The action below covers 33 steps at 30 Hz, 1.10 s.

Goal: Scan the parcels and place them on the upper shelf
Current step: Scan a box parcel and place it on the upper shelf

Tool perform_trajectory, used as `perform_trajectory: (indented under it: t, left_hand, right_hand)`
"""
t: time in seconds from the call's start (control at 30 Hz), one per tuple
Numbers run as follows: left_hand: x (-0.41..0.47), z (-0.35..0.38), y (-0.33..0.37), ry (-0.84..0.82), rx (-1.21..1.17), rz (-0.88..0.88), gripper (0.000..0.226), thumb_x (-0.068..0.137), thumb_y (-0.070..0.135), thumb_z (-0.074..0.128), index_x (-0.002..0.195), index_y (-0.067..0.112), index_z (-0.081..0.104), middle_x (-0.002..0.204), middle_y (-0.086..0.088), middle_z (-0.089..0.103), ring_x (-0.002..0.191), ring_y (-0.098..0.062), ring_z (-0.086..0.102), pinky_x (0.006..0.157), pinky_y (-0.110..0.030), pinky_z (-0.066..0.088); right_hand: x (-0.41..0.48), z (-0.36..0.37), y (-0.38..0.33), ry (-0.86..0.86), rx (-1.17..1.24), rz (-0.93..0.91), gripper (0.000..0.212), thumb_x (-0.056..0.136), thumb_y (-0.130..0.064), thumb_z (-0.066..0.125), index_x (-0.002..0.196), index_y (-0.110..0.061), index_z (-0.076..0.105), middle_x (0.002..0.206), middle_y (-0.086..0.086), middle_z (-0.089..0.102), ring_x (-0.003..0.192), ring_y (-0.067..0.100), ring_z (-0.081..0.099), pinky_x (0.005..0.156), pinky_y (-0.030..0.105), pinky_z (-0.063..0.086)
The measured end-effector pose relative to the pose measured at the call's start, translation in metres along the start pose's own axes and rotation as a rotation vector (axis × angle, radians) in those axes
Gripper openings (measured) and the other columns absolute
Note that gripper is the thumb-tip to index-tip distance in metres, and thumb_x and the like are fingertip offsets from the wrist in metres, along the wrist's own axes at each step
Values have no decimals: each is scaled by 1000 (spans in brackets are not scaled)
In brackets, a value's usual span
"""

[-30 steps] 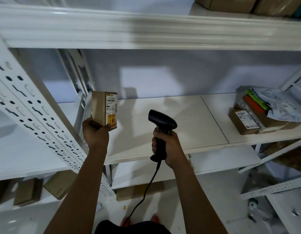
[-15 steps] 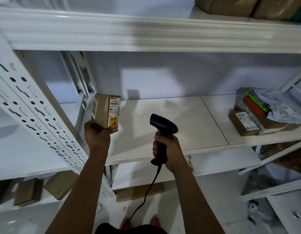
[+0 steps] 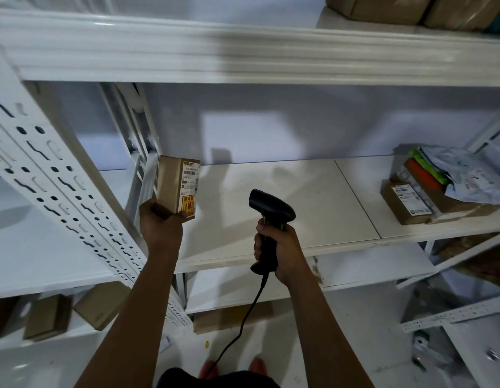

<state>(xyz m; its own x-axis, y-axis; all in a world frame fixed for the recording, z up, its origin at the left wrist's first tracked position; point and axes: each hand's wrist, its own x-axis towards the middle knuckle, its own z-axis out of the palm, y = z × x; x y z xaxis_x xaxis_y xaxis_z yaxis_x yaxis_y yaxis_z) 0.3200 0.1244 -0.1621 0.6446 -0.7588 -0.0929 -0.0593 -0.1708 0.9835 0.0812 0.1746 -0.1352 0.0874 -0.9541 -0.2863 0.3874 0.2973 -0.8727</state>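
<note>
left hand [image 3: 159, 228] grips a small brown cardboard parcel [image 3: 174, 189] by its lower end, fingers curled round it. the parcel is held upright in the air above the left part of the white middle shelf board [image 3: 285, 191], just beside a white perforated upright [image 3: 61, 191]. its white printed label, with a yellow sticker below, faces right.

right hand [image 3: 285, 247] is wrapped round the grip of a black handheld barcode scanner [image 3: 271, 210], head raised and angled left toward the parcel; the two are near but apart. a black cable [image 3: 237, 331] hangs from the scanner's base.

the white metal upper shelf [image 3: 243, 51] spans the top of the view, with brown cardboard boxes [image 3: 383, 7] on its right end. a stack of labelled parcels [image 3: 408, 203] under a grey plastic mailer [image 3: 472, 180] lies at the right of the middle board. further brown boxes [image 3: 47, 317] sit on the low shelf at left.
</note>
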Motion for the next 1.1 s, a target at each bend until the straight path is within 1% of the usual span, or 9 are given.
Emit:
perform_trajectory:
  t: [0.13,0.23,0.27,0.37,0.53,0.7,0.8,0.93,1.1]
  left_hand:
    - [0,0,-2,-5,20,7,66,61,-4,85,121,6,59,112,-13,69,104,-29,69,85,-41,61]
    - [2,0,-3,-17,44,18,58,62,-4,81,115,-4,58,108,-19,68,101,-32,69,74,-32,60]
    - [2,0,-3,-21,53,23,56,62,-4,81,114,-5,59,107,-18,69,101,-32,69,74,-33,60]
    - [-1,0,0,-28,53,31,56,60,-4,82,112,-2,60,106,-16,70,100,-29,68,82,-41,61]
    - [-8,3,2,-40,17,42,58,64,-10,82,117,-4,59,112,-18,68,104,-28,65,72,-22,51]
    - [-8,3,1,-49,2,41,59,65,-11,81,119,-2,58,117,-16,67,108,-29,63,76,-23,52]
    - [-9,4,1,-51,6,53,58,66,-12,82,118,-8,58,117,-17,67,107,-29,64,70,-17,49]
    - [-9,5,0,-53,0,66,61,67,-11,82,123,-3,58,118,-13,67,106,-24,62,65,-8,47]
    - [-5,5,-4,-46,12,68,67,60,-5,88,121,2,60,116,-10,69,107,-25,65,73,-19,51]
  right_hand:
    - [0,-1,1,3,4,3,18,91,0,61,77,-12,64,63,13,53,51,24,47,53,30,43]
    - [0,-1,0,7,8,3,19,92,0,61,77,-11,63,62,13,53,50,24,47,52,30,42]
    - [0,0,0,9,8,3,18,92,0,61,77,-11,62,62,13,53,50,24,46,52,30,42]
    - [-1,0,-1,13,17,9,18,92,0,61,78,-11,62,62,12,53,50,24,47,52,30,43]
    - [0,0,-1,15,11,22,17,92,-1,61,79,-11,63,62,12,53,49,23,47,51,29,43]
    - [0,-1,-1,17,11,31,16,93,-1,61,79,-10,63,62,11,53,49,22,47,52,29,43]
    - [2,-1,0,23,8,30,18,93,-1,61,78,-11,63,62,10,54,48,22,47,51,29,43]
    - [3,-3,0,26,-3,24,17,93,-1,61,79,-10,63,62,10,54,49,22,48,51,30,44]
    - [4,-6,3,44,-11,20,15,92,-1,61,81,-9,62,63,12,54,49,23,48,52,30,44]
